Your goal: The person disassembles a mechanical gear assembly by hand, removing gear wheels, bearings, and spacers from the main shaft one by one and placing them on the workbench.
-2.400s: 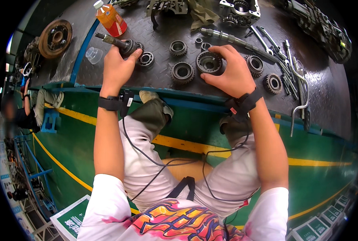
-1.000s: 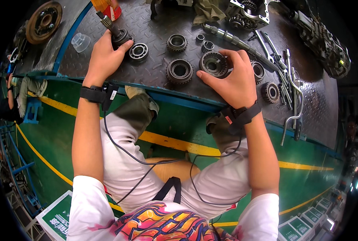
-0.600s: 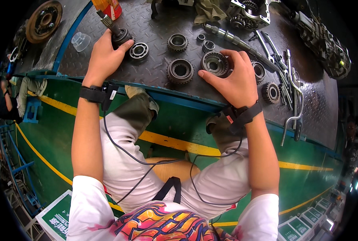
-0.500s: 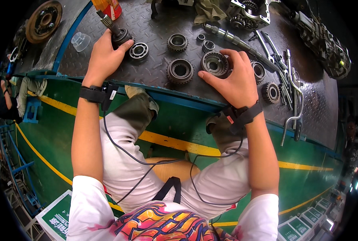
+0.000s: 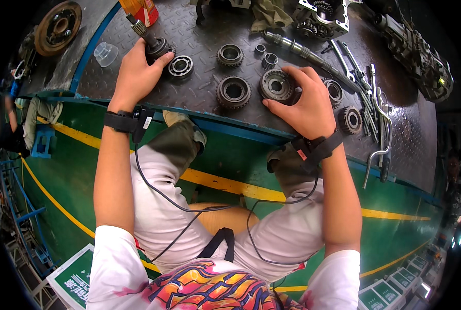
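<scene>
My left hand (image 5: 138, 72) is closed around the lower part of a splined gear shaft (image 5: 149, 37), which leans up and away to the left. Right beside its thumb lies a ball bearing (image 5: 180, 66). My right hand (image 5: 309, 102) curves round a toothed synchronizer hub (image 5: 276, 86), thumb at the near edge and fingers at the far edge; the hub rests on the bench. Left of it lie a large gear ring (image 5: 233, 93) and a smaller gear (image 5: 230, 55). Two small needle bearings, one of them a bearing cage (image 5: 269, 61), sit behind the hub.
On the steel bench (image 5: 199, 98) are a long splined shaft (image 5: 303, 51), another ring (image 5: 334, 92), a gear (image 5: 350, 120), several wrenches (image 5: 367, 93), and a clear plastic cup (image 5: 105, 54). An opened gearbox housing (image 5: 321, 18) stands behind; a transmission (image 5: 416, 57) is at far right.
My right thumb and fingers have drawn in slightly at the hub's edge. The left hand keeps its grip on the gear shaft. The whole view has shifted slightly.
</scene>
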{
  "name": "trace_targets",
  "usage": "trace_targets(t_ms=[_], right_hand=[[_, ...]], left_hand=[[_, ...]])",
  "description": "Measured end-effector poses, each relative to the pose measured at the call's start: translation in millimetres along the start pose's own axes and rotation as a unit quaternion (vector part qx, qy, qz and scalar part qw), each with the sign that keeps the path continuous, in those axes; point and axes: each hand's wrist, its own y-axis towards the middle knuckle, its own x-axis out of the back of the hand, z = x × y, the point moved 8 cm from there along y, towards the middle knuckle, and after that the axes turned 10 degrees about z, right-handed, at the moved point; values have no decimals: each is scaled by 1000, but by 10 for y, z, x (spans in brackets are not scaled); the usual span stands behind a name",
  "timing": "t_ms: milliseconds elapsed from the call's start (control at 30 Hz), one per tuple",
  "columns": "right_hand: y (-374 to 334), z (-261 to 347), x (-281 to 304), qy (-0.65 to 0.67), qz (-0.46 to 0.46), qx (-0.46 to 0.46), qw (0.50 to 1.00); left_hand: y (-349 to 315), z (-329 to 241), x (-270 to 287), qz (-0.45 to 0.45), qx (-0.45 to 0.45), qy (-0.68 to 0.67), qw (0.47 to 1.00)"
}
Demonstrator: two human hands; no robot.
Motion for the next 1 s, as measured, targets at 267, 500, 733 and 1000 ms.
trace_targets(t_ms=[267, 500, 733, 1000], right_hand=[[1, -45, -35, 15, 14, -19, 1000], [-5, 3, -28, 11, 16, -20, 1000], [-20, 42, -26, -1, 27, 10, 1000], [-48, 64, -73, -47, 9, 54, 997]], left_hand=[[10, 10, 6, 1, -9, 1, 1000], [-31, -59, 11, -21, -19, 27, 999], [-7, -6, -4, -9, -24, -5, 1000], [-6, -8, 6, -12, -21, -4, 1000]])
